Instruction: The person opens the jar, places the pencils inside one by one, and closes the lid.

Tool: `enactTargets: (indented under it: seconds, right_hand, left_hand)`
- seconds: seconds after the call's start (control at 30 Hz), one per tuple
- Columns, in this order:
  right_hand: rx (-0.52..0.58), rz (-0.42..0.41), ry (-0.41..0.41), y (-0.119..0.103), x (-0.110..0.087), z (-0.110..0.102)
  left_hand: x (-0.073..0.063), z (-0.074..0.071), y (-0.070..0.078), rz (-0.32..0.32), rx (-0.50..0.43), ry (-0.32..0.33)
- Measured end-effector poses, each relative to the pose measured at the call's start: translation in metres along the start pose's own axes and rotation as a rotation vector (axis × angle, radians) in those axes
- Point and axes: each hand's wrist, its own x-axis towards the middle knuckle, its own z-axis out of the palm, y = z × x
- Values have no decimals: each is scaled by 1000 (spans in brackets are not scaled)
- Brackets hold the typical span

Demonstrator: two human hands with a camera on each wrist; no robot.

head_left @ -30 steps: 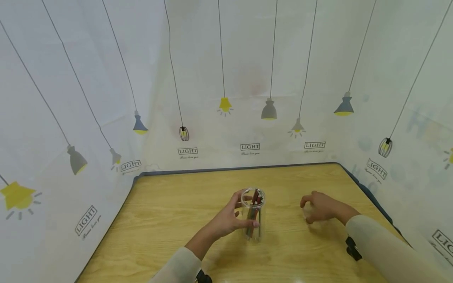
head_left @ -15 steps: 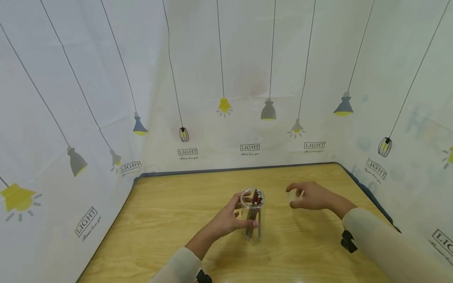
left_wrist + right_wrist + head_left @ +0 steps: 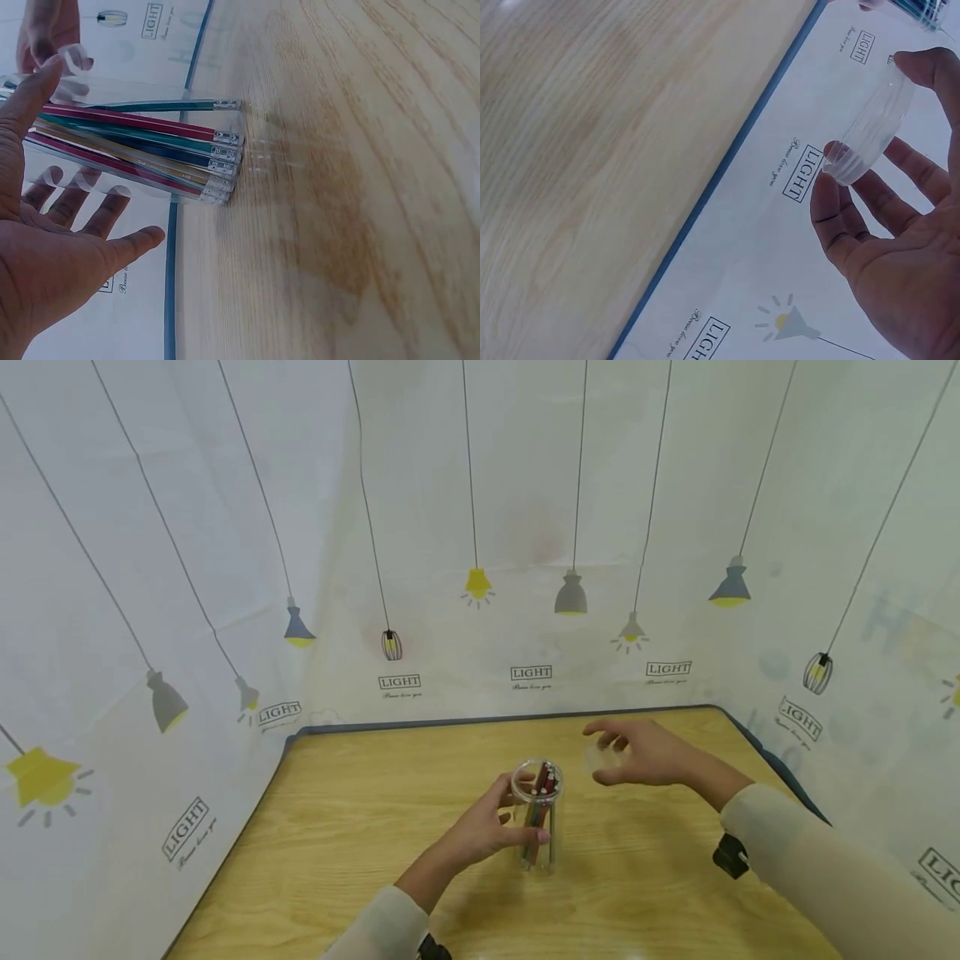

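A clear plastic jar [image 3: 556, 852] stands upright on the table, its top uncovered. Several pencils [image 3: 150, 142] in red, green, blue and tan lean inside it, metal ends down in the left wrist view. My left hand [image 3: 483, 831] grips the jar from its left side, thumb in front and fingers behind. Right of the jar and above the table, my right hand [image 3: 648, 753] pinches a clear round lid [image 3: 874, 124] by its edge between thumb and fingers. The lid is apart from the jar and looks faint in the head view.
The wood-grain table [image 3: 360, 810] has a dark blue edge [image 3: 480, 721] along the back. White sheets [image 3: 420, 485] printed with hanging lamps and the word LIGHT enclose the back and both sides. Each wrist wears a small black device [image 3: 731, 856].
My right hand has lifted the lid up off the table and carried it left towards the jar. The left hand and jar have stayed in place.
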Motion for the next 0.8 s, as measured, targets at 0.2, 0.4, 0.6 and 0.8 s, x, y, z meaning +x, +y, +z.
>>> enactTargets:
  seconds: [0.2,0.4,0.6,0.8]
  right_hand:
    - [-15,-3,34,-6,3,-4]
    - [23,-71,39,-20,6,-3]
    - [87,-145,34,-36,12,2]
    - [117,-168,7,-51,17,6]
  left_hand:
    - [1,1,-3,13,4,-9]
    - [-1,0,-4,8,16,-10]
    - [-2,0,-5,3,12,-4]
    - [1,1,-10,13,-3,-21]
